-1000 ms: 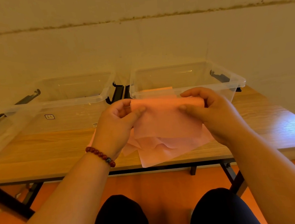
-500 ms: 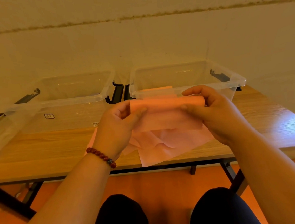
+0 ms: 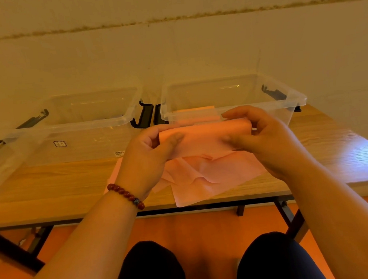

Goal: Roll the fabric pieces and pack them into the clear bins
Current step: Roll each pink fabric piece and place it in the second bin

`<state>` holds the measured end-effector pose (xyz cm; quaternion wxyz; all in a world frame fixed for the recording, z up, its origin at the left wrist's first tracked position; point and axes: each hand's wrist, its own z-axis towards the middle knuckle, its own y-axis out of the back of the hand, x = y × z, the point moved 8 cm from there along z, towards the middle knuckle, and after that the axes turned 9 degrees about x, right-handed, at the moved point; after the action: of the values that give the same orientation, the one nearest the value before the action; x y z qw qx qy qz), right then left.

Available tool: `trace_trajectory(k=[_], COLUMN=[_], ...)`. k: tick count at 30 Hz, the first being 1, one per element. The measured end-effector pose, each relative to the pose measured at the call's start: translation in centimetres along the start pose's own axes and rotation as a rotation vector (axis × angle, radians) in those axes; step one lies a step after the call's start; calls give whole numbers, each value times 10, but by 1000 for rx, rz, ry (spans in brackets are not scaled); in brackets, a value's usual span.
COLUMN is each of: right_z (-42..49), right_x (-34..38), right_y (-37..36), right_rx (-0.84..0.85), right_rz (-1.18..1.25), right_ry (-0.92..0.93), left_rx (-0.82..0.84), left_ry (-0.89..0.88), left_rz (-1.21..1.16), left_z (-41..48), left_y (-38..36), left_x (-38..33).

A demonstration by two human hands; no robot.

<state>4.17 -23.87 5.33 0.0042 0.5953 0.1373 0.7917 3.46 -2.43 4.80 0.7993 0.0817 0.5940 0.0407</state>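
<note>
Head view has the fabric roll (image 3: 204, 133) held in the air just in front of the right bin (image 3: 291, 101), level with its near rim. The left hand (image 3: 149, 155) pinches one end, thumb on the front and fingers curled behind. The right hand (image 3: 265, 141) does the same at the other end, so each grip is closed on the roll. A second ago a long flap hung below the hands. Now the flap is much shorter and the roll looks fatter, so this piece is probably a turn or two from finished and close to packing.

Under the roll, in front of the right bin, a loose pile of pink fabric (image 3: 210, 177) lies on the desk (image 3: 49, 184), one corner reaching the desk's front edge. Those pieces are not rolled yet, so I judge most of the task remains. Inside the right bin, against its near wall, some orange-pink fabric (image 3: 195, 110) already sits. The left bin (image 3: 88, 125) stands just beside the right bin and looks empty. Black latches (image 3: 145, 116) fill the gap between the two. A bead bracelet (image 3: 125, 194) circles the left wrist.

The right bin's near wall stands between roll and interior, so the roll must go up over the rim. The short flap could unwind if either pinch loosens.
</note>
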Motion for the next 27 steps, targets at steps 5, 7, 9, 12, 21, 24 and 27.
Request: trace_trajectory(k=[5,7,9,12,21,24,27], right_z=[1,1,0,-1,3,4,3], right_x=[1,0,0,6,9,15,21], right_y=[1,-1,-1,-4,-7,-12,-23], right_rx=[-44,-35,-29,1,10,30,51], right_rz=[85,103,22,-159,-259,-475,-801], right_ry=[10,-3,-5,29,75,157,308], left_rx=[38,24,11,2,36,-1,-5], left_ry=[-9,-21,-22,-13,-14,10,4], left_rz=[-96,-104,-114,-112,14,53,116], left_z=[0,-1,-1,-2,-1,0,1], left_y=[-2,-1,0,-1,0,4,4], left_x=[1,0,-1,-1,2,4,5])
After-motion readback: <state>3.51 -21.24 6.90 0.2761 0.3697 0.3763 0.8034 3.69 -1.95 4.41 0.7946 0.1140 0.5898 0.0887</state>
